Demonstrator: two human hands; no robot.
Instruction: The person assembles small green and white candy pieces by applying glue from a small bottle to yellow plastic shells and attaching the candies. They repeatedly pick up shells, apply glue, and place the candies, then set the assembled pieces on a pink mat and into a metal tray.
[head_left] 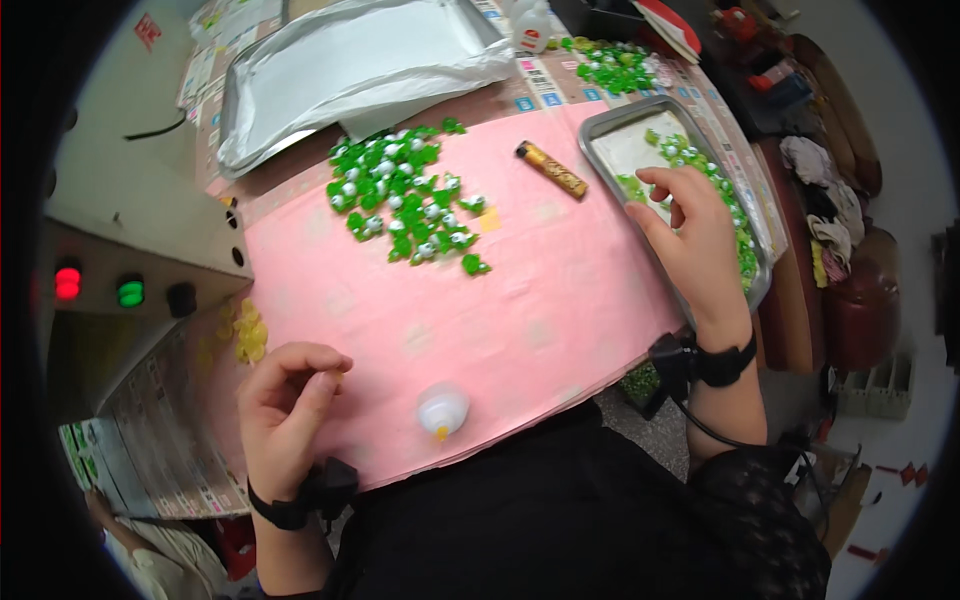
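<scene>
My left hand (290,405) is above the pink sheet (540,290), thumb and forefinger pinched together. Whatever they hold is too small to name. Over the metal tray (603,150) at the right is my right hand (692,240), fingers curled but thumb and forefinger apart, nothing visible between them. That tray contains green pieces (745,240) with pale beads. A loose cluster of green pieces with white balls (395,185) covers the sheet's far left part. Close to my body is a small white squeeze bottle (443,408) with an orange tip. Yellow pieces (250,332) lie beyond my left hand.
A large foil-lined tray (360,65) occupies the far left. An orange patterned lighter-like tube (552,170) lies beside the right tray. More green pieces (615,68) and a white bottle (530,28) are farther back. A machine with red and green lights (130,290) stands at the left.
</scene>
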